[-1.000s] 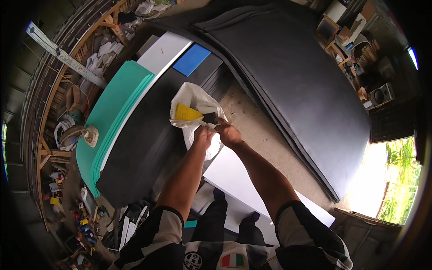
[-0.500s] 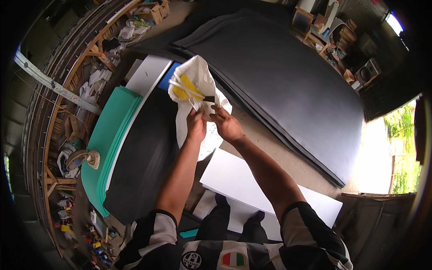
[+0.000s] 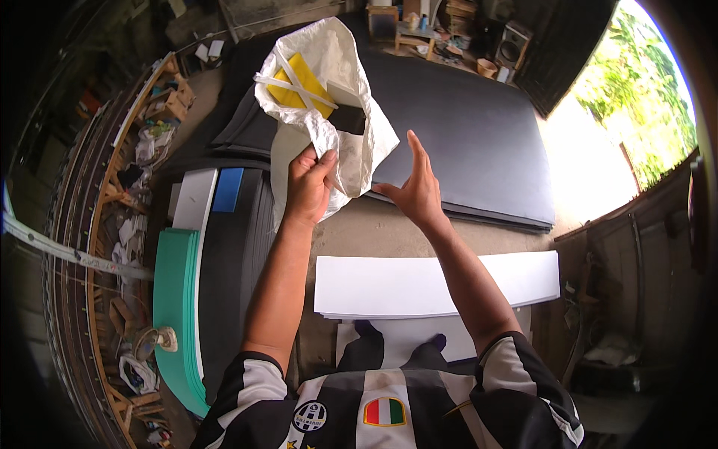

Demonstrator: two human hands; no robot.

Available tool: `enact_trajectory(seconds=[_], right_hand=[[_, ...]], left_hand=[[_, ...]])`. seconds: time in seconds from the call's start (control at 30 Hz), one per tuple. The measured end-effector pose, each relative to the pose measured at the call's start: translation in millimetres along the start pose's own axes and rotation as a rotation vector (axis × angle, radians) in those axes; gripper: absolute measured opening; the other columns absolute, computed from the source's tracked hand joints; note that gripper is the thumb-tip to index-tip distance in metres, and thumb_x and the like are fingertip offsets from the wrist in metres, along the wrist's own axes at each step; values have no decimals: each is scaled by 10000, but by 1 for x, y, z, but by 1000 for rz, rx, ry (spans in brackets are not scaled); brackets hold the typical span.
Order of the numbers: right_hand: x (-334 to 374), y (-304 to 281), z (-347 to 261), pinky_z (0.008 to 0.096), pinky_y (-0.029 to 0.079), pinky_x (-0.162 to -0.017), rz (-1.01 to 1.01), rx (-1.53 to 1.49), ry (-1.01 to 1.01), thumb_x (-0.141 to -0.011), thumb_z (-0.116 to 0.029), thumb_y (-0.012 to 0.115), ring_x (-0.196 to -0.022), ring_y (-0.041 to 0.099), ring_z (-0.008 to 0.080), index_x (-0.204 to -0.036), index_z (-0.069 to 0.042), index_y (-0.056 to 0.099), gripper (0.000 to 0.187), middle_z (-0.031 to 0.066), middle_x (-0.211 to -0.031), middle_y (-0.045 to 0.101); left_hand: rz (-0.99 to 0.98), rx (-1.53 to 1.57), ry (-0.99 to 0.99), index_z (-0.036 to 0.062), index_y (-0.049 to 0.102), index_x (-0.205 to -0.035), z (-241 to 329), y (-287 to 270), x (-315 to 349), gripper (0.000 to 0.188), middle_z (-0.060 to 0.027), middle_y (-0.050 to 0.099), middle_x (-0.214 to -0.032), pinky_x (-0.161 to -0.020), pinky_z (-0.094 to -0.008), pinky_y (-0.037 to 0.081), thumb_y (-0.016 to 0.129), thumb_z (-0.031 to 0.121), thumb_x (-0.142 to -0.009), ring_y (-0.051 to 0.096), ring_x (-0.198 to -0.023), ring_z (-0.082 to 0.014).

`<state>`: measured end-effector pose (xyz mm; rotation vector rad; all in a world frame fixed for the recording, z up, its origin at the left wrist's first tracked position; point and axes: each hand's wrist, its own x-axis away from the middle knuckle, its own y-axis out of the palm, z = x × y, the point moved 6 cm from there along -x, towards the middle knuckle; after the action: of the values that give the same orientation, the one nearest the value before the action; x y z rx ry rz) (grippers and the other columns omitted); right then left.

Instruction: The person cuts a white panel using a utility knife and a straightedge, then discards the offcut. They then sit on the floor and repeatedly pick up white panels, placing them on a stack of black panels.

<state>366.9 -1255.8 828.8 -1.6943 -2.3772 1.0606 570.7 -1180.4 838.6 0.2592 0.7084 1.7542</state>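
Before stacked black sheets (image 3: 479, 135), holds white sack (image 3: 349, 157) up by its rim in left hand (image 3: 308, 187), with right hand (image 3: 417, 188) spread, empty, just beside it, apparently adjusting grip, next likely requiring right-hand contact at rim.

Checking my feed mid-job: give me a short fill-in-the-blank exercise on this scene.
The bag is gripped by the ____ hand.
White strips cross a ____ piece in the bag.
Fingers spread, the right hand holds ____.
The long sheet ahead of the feet is ____.

Left; yellow; nothing; white.
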Motion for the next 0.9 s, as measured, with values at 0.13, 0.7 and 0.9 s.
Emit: enact_trajectory(seconds=[0.13,0.7,0.9], right_hand=[[22,-113,15,440,555,-982,201,194,-62,-653,-256,992,-1200,672,359,-1655,-114,200,1285,257,-1563,465],[458,-527,162,481,593,-729,585,621,578,-819,-49,712,-821,714,360,-1480,-253,581,704,132,-999,633],[620,-665,195,484,568,-864,903,647,731,-803,-116,778,-987,683,414,-1496,-36,515,746,205,-1117,625]], left_hand=[[-155,-44,-37,-43,664,-1280,-27,119,0,275,-64,720,-1196,-1008,-283,484,619,43,-1023,648,-1088,-116],[-784,107,-745,-116,636,-1251,-340,559,249,274,-165,717,-1192,-980,-312,518,596,24,-1019,687,-1047,-182],[-973,153,-954,-97,618,-1263,-446,716,364,257,-148,731,-1169,-949,-300,547,565,20,-1040,705,-1022,-160]])
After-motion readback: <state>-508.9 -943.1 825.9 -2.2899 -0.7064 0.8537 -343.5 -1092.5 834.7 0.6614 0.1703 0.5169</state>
